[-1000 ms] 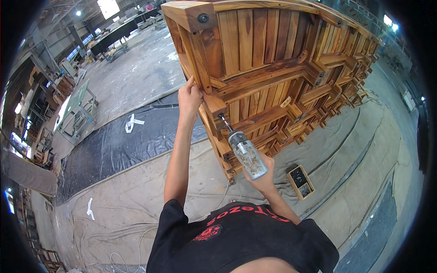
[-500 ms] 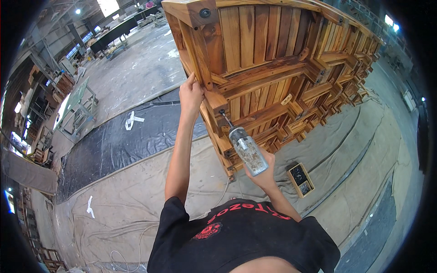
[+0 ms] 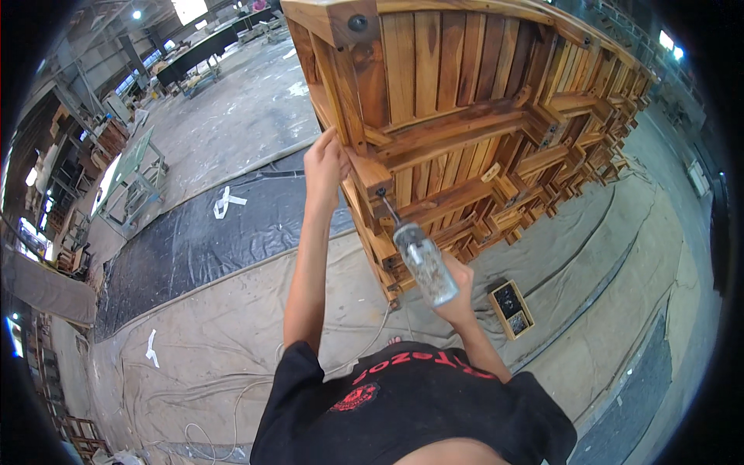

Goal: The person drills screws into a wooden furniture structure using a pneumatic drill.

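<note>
A row of stacked brown wooden furniture pieces (image 3: 457, 136), probably chairs or benches with slatted panels, fills the upper right. My left hand (image 3: 325, 167) is closed, its curled fingers holding the wooden edge of the nearest piece. A cordless drill (image 3: 425, 263) with a worn grey body is gripped in my right hand (image 3: 459, 298); the drill body hides most of those fingers. Its long bit points up and left, and the tip meets a small black foot (image 3: 380, 192) on the end of a wooden leg. Another black foot (image 3: 357, 23) sits on the upper corner.
On the cloth-covered floor (image 3: 225, 341), a divided wooden box (image 3: 511, 308) of small dark and metallic pieces lies right of my right hand. A thin pale cable (image 3: 380, 332) runs beside me. Black sheeting (image 3: 178, 256) lies to the left, with a green-topped stand (image 3: 124, 172) beyond.
The view has shifted slightly, so the furniture sits a little further right and lower. Both hands keep their holds, and the drill's bit stays at the same black foot.
</note>
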The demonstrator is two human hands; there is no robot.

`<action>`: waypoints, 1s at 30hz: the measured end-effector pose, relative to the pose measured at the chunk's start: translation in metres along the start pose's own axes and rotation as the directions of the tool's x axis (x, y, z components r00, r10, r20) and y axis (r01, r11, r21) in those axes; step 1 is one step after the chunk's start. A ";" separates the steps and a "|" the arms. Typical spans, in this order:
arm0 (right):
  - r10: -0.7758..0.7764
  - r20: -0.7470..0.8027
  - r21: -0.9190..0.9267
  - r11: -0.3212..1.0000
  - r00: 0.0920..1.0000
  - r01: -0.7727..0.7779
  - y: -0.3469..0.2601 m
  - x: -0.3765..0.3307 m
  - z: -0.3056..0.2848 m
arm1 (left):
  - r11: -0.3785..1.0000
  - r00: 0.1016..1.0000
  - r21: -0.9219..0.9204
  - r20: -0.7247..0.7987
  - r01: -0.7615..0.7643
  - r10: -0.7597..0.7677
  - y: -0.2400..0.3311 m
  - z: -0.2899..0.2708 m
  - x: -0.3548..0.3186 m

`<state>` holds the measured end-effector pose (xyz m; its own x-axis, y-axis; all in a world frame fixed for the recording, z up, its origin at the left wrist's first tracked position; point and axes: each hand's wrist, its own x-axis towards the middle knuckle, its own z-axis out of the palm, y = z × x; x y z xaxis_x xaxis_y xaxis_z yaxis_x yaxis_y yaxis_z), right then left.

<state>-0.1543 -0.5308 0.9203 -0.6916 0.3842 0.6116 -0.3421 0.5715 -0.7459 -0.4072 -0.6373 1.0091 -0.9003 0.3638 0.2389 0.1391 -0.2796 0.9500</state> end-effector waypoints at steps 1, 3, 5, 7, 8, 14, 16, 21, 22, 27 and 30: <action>-0.016 0.051 -0.051 0.999 0.999 0.019 0.003 -0.001 -0.005 | 0.990 0.998 -0.134 -0.051 0.030 -0.038 -0.003 -0.005 -0.005; -0.056 0.048 -0.034 0.998 0.997 0.057 0.004 -0.011 -0.008 | 0.955 0.974 -0.294 -0.223 -0.040 -0.028 -0.017 -0.035 -0.034; -0.072 0.022 -0.129 0.989 0.997 0.075 0.021 -0.054 -0.004 | 0.820 0.930 -0.568 -0.262 0.069 -0.260 -0.029 -0.070 -0.075; 0.018 0.228 -0.359 0.931 0.974 0.066 0.088 -0.126 -0.018 | 0.744 0.929 -0.662 -0.214 0.090 -0.302 -0.055 -0.080 -0.127; 0.059 0.275 -0.414 0.908 0.960 0.063 0.097 -0.140 -0.026 | 0.693 0.897 -0.684 -0.131 0.226 -0.422 -0.074 -0.086 -0.147; 0.536 0.227 0.077 0.822 0.813 -0.564 0.040 -0.120 -0.016 | 0.413 0.676 -0.749 0.062 0.518 -0.735 -0.124 -0.086 -0.233; 0.565 0.296 0.152 0.768 0.770 -0.622 0.047 -0.119 -0.010 | 0.446 0.701 -0.745 0.040 0.495 -0.712 -0.125 -0.078 -0.243; 0.606 0.470 0.110 0.681 0.642 -0.724 0.071 -0.119 -0.019 | 0.485 0.740 -0.751 0.007 0.448 -0.673 -0.133 -0.068 -0.252; 0.604 0.473 0.108 0.682 0.641 -0.723 0.069 -0.117 -0.019 | 0.501 0.748 -0.730 0.021 0.464 -0.663 -0.132 -0.067 -0.251; 0.574 0.458 0.124 0.715 0.679 -0.688 0.071 -0.120 -0.031 | 0.524 0.814 -0.721 0.095 0.453 -0.574 -0.126 -0.051 -0.252; 0.383 0.489 -0.005 0.899 0.783 -0.437 0.039 -0.097 -0.035 | 0.572 0.842 -0.691 0.098 0.441 -0.531 -0.139 -0.043 -0.250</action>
<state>-0.0783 -0.5206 0.8414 -0.9841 0.1654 0.0642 -0.0024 0.3494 -0.9370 -0.2191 -0.7272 0.8087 -0.7912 0.5418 -0.2834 -0.6029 -0.6136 0.5100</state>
